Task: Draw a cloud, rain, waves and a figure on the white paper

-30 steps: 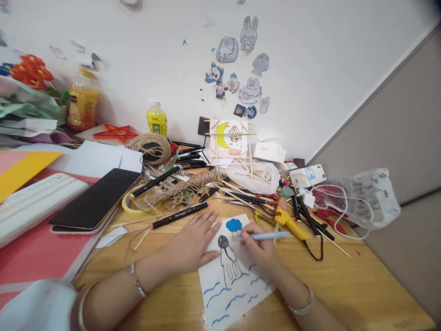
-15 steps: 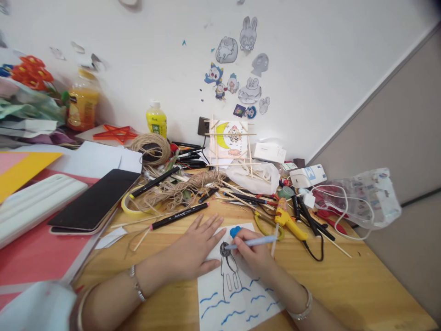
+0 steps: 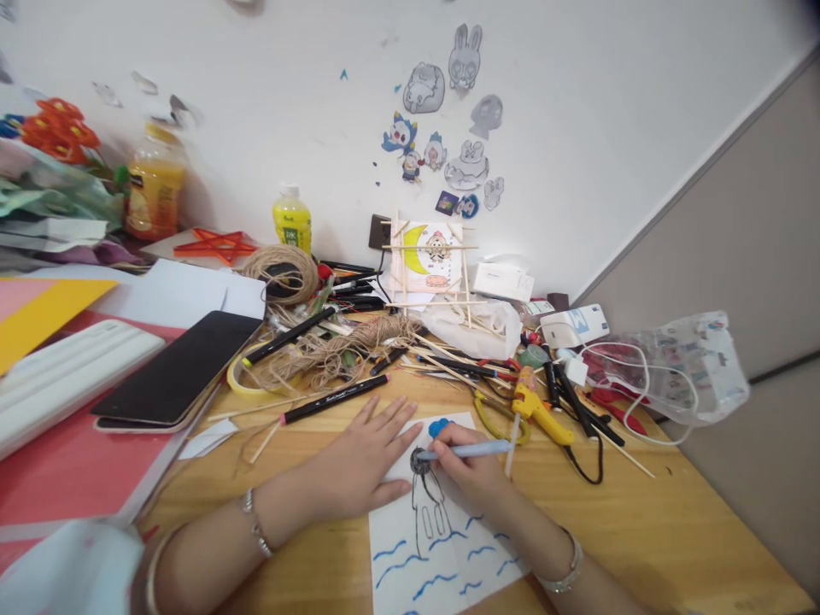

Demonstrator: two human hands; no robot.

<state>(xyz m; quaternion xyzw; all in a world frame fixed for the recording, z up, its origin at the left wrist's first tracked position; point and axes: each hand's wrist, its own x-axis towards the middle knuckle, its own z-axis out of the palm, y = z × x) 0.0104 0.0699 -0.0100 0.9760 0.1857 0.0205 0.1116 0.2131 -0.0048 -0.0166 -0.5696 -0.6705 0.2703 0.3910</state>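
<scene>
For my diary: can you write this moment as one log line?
left hand: flat on paper | right hand: holds pen, tip at drawing | glue gun: beside

A white wall (image 3: 269,94) rises behind a wooden table (image 3: 641,530) and carries a cluster of cartoon stickers (image 3: 448,128), rabbits and small figures among them, with a dark wall socket (image 3: 379,232) low down just beside the table edge. To the right the white surface ends along a slanted grey trim, and past it stands a plain beige panel (image 3: 756,231) crossed by a dark seam. The tabletop is light, warm-toned wood with visible grain. The light is soft and even, with only faint shadows
</scene>
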